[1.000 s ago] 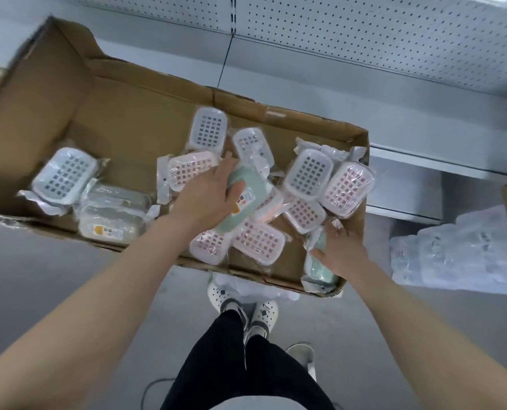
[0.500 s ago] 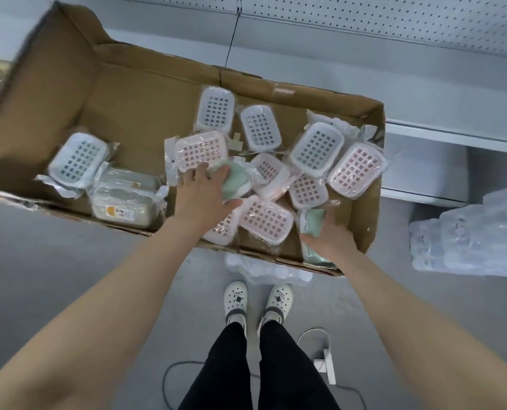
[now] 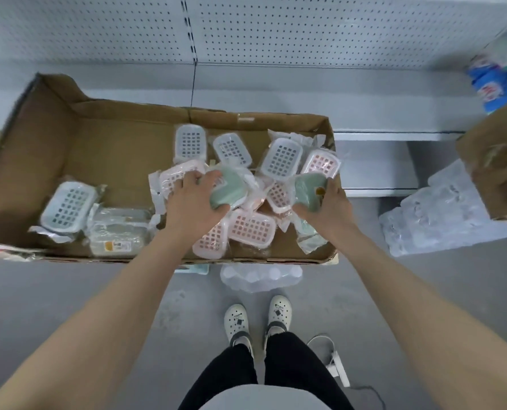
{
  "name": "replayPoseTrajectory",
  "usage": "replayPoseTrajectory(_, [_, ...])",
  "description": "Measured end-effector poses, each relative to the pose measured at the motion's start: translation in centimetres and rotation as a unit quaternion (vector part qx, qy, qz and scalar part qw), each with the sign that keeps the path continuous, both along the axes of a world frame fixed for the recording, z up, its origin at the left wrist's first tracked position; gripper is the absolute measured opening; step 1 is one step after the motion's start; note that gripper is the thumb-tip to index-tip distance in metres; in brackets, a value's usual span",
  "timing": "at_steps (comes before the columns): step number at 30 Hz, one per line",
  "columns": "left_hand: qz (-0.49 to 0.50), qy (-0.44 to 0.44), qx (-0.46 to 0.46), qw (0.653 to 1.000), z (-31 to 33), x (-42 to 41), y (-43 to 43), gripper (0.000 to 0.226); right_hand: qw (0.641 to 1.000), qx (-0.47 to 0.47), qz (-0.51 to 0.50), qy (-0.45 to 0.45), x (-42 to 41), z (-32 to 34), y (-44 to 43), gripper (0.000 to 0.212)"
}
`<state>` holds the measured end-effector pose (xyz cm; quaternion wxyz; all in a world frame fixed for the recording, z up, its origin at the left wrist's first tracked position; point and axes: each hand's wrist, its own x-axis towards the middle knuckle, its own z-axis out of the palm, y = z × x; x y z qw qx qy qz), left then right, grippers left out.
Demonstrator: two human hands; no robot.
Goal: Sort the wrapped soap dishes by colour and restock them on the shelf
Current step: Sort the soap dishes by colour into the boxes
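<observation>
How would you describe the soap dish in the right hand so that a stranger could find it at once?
Look at the cardboard box, then at its right end, near the front corner. There the right hand grips a wrapped green soap dish. Unlike the green one in the left hand, it shows an orange sticker on its edge.

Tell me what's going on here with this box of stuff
A person is standing over an open cardboard box full of wrapped soap dishes in pink, blue-grey and green. Each hand has picked out a green one: the left hand grips a green dish above the pile, and the right hand holds another green dish. The white pegboard shelf behind the box looks bare, so nothing seems restocked yet.
</observation>
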<state>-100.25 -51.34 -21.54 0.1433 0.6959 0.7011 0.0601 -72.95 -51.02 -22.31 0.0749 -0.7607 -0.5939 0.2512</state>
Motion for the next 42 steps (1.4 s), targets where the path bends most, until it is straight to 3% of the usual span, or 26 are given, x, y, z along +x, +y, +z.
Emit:
replayPoseTrajectory(9, [-0.134,-0.032,0.099,0.986,6.4,7.6,1.8,0.072,0.988,0.134,-0.062,-0.034,6.4,7.8,-3.0,0.09])
replayPoseTrajectory(18, [-0.27,-0.043,0.144,0.951,9.3,24.3,6.7,0.074,0.968,0.172,-0.167,-0.071,20.6,10.8,-5.4,0.098])
replayPoseTrajectory(28, [-0.316,-0.124,0.183,0.923,11.6,49.4,10.6,0.072,0.953,0.185,-0.21,-0.118,43.2,12.8,-5.9,0.098])
replayPoseTrajectory(42, [-0.357,-0.125,0.218,0.9,12.5,74.3,19.7,0.075,0.953,0.14,-0.236,-0.131,66.6,10.7,0.8,0.104])
